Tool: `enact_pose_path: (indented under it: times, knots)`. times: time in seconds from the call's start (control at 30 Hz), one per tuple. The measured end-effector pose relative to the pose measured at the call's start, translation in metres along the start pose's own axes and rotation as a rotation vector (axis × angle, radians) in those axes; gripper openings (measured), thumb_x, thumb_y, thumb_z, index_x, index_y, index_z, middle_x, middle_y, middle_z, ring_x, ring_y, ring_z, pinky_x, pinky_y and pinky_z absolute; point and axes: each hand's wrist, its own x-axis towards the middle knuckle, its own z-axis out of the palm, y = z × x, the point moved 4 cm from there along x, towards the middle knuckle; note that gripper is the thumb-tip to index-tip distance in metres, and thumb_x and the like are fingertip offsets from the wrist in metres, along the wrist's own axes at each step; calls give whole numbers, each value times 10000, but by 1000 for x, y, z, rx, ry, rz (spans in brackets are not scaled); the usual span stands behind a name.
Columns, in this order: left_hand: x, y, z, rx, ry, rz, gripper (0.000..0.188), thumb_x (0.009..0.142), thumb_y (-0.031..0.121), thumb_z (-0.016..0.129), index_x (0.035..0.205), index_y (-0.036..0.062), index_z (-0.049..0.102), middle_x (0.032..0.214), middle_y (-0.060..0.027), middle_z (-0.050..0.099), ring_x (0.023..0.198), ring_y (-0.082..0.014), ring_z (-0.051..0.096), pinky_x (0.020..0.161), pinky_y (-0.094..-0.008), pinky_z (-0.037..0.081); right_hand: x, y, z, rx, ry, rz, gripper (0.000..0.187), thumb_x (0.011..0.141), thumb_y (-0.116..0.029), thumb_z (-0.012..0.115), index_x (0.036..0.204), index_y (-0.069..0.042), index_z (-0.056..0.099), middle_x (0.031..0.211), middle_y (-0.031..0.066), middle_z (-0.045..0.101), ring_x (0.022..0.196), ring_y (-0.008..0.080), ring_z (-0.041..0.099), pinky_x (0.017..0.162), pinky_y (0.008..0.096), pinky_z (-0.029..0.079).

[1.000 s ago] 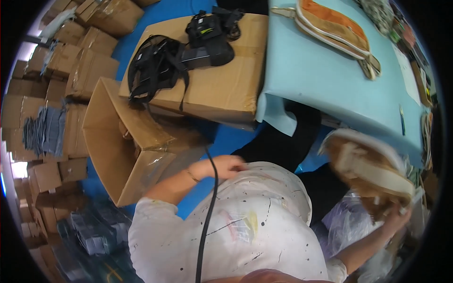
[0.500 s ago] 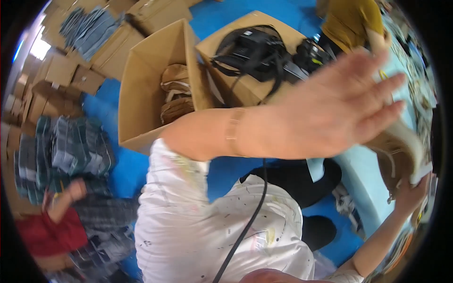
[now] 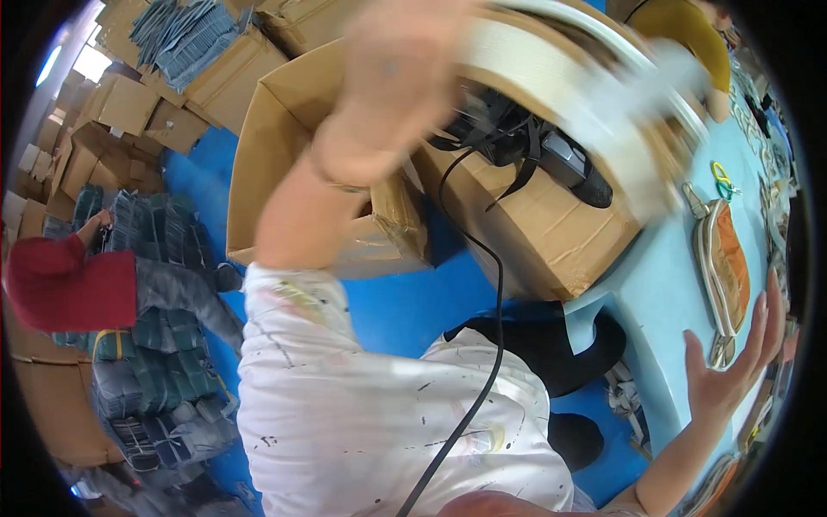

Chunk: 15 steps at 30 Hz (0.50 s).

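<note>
My left hand (image 3: 405, 77), blurred by motion and partly cut off by the top edge, grips a curved cream-and-brown bag (image 3: 560, 73) with white piping. The bag is close to the camera and smeared, and it hides part of the scene behind. My right hand (image 3: 732, 366) is open, fingers spread, over the light blue table at the right. Just beyond its fingertips lies an orange-brown zipped pouch (image 3: 725, 267) with cream trim. Yellow-and-green scissors (image 3: 722, 181) lie past the pouch.
A tall open carton (image 3: 250, 185) stands behind my left forearm. Beside it, a second carton (image 3: 551, 246) bears a black bag (image 3: 495, 138) with straps. A black cable (image 3: 491, 362) crosses my front. At left, a person in red (image 3: 77, 284) bends among wrapped cloth bundles (image 3: 164, 336).
My left hand has swung left and up, and the cream-and-brown bag has moved off the table with it. My right hand has let go and spread its fingers. The pouch on the table is now visible.
</note>
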Motion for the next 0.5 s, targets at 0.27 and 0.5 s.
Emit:
enact_pose_path:
  times: [0.27,0.5]
  knots:
    - [-163,-161,-51,655,-250,-262,568,684,169,735,1210,105,531,1130,-88,600,1043,-261,571,870,-418,456,-51,7,50,123,-106,273,816,636,38,745,1353,-180,424,1426,108,338,1318,291,338,1072,427,325]
    - [-282,-60,-37,368,-386,-546,188,709,11,490,880,48,559,895,-139,568,827,-345,528,696,-448,407,-98,8,76,174,-229,435,747,655,38,730,1320,-187,475,1435,91,331,1267,288,394,1030,432,365]
